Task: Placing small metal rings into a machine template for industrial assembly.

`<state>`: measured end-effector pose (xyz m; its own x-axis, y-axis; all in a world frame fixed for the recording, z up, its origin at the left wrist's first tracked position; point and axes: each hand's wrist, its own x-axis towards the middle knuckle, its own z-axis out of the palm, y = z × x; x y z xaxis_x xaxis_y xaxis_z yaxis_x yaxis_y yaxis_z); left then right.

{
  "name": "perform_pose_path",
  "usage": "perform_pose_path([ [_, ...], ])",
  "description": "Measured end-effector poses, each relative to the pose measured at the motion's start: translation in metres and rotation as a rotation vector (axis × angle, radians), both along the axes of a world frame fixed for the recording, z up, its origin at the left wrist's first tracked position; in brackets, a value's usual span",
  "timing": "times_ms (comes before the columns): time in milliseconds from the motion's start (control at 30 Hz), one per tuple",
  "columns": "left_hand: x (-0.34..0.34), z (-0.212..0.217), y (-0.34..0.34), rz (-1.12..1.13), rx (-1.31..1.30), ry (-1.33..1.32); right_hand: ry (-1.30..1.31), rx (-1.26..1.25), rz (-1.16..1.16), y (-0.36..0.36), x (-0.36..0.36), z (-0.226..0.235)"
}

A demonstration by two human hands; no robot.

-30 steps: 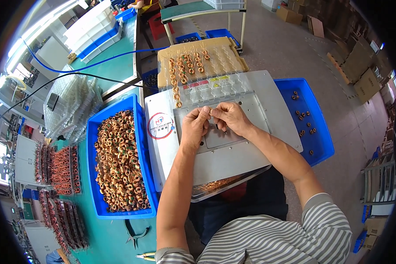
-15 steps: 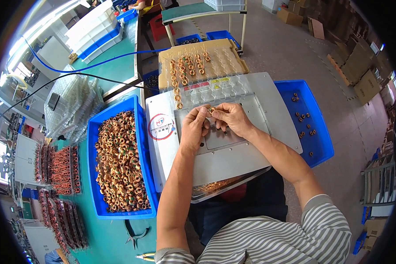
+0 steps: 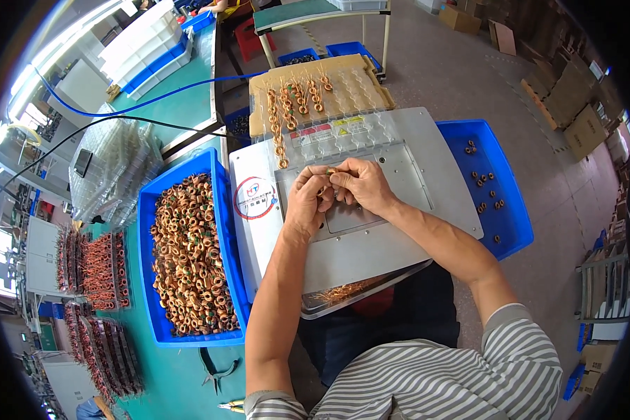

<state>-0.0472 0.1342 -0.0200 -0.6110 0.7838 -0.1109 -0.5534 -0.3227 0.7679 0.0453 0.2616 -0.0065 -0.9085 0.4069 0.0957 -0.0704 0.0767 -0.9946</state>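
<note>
Above a grey metal machine plate (image 3: 427, 238), my left hand (image 3: 306, 199) and my right hand (image 3: 365, 185) meet, fingertips pinched together. Between them is a small copper-wound ring coil (image 3: 331, 171), mostly covered by the fingers. Just beyond the hands lies a clear plastic tray (image 3: 360, 129) with wavy slots. Several rows of copper coils (image 3: 278, 133) with upright wire ends fill its left side. To the left of my left arm, a blue bin (image 3: 232, 280) holds a heap of similar ring coils (image 3: 189, 259).
A blue tray (image 3: 514, 217) with several scattered coils stands right of the machine. Pliers (image 3: 217, 367) and a yellow-handled tool (image 3: 232, 405) lie on the green table (image 3: 168, 381). Red-wired coils (image 3: 105, 269) stand in racks at left. A metal pan (image 3: 371, 294) with copper wire scraps sits below the plate.
My fingers have shifted around the coil, and less of it shows now. Both hands stay together over the plate. The whole view has moved slightly.
</note>
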Motion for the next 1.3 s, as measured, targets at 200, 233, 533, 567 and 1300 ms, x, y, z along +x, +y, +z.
perform_pose_path([
  [200,0.001,0.000,0.000,0.002,-0.001,-0.043,0.006,-0.001,0.006,0.002,0.002,0.000],
  [233,0.001,0.002,0.002,0.002,0.008,-0.037,0.012,0.008,0.006,0.002,0.000,0.001],
  [533,-0.002,0.006,-0.005,0.090,0.060,-0.001,-0.087,0.226,0.031,0.031,-0.022,0.026],
  [567,-0.003,0.009,-0.006,0.089,0.080,-0.009,-0.077,0.284,-0.013,0.042,-0.035,0.033],
  [1300,-0.019,0.009,-0.021,0.116,0.099,-0.015,-0.203,0.497,-0.216,0.063,-0.155,0.045],
])
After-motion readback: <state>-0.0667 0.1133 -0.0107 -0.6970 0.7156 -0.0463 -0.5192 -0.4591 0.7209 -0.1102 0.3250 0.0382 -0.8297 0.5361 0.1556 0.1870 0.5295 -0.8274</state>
